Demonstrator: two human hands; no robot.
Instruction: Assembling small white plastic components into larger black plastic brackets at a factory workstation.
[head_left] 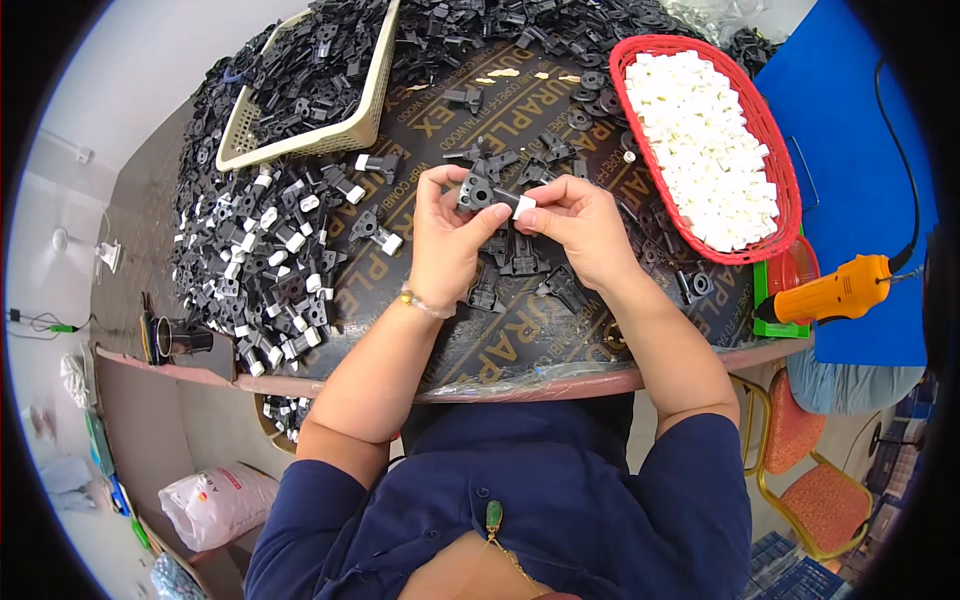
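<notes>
Pinching a small black plastic bracket with a round hole (476,191), the left hand (443,240) kept its fingers clamped on the part above the dark printed board surface (420,300). The right hand (580,228) had its fingers closed on a small white plastic block (524,207) touching the bracket. Loose black parts (520,260) lay beneath. A red oval mesh basket (780,170) of white blocks stood right; a cream slotted basket (370,110) sat at upper left.

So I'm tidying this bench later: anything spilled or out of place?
Yes. Some black-and-white parts lie below the table edge at the left, apart from the pile on top, as if fallen off.
</notes>
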